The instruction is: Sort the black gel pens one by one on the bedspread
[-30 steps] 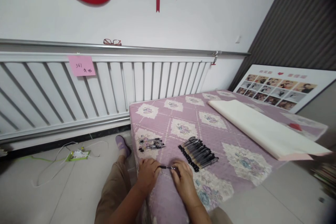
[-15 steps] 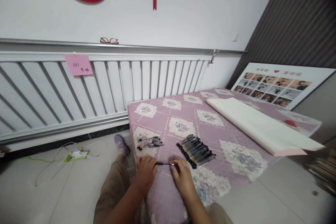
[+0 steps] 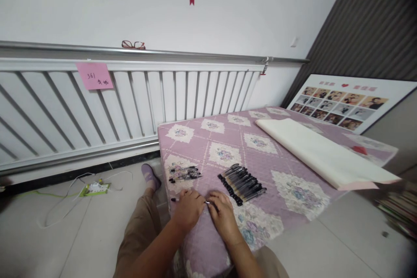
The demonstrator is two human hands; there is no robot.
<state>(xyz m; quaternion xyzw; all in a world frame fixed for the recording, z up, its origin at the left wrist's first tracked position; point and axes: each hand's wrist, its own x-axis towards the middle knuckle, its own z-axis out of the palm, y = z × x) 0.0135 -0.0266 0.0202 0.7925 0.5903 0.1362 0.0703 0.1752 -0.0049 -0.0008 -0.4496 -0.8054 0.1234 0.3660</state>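
Note:
On the bed's near corner, my left hand [image 3: 190, 208] is closed around a slim pen [image 3: 207, 202], whose pale tip shows between my hands. A black end piece [image 3: 175, 200] sticks out left of that hand; whether it joins the pen is hidden. My right hand [image 3: 223, 215] is closed too, its thumb and fingertips pinched at the tip. Just beyond my right hand lies a row of several black-capped pens [image 3: 243, 182], side by side. A smaller group of clear-barrelled pens [image 3: 185, 173] lies beyond my left hand.
A purple floral cover [image 3: 208, 243] spreads over the bed. A large cream folded sheet [image 3: 312, 152] lies to the right, a photo board [image 3: 339, 102] behind it. A white radiator [image 3: 140, 100] lines the wall. On the floor at left is a power strip [image 3: 96, 189] with cables.
My left hand has shifted right along the pen, closing the gap to my right hand. The black end now shows on the left, and less of the pen is visible between the hands.

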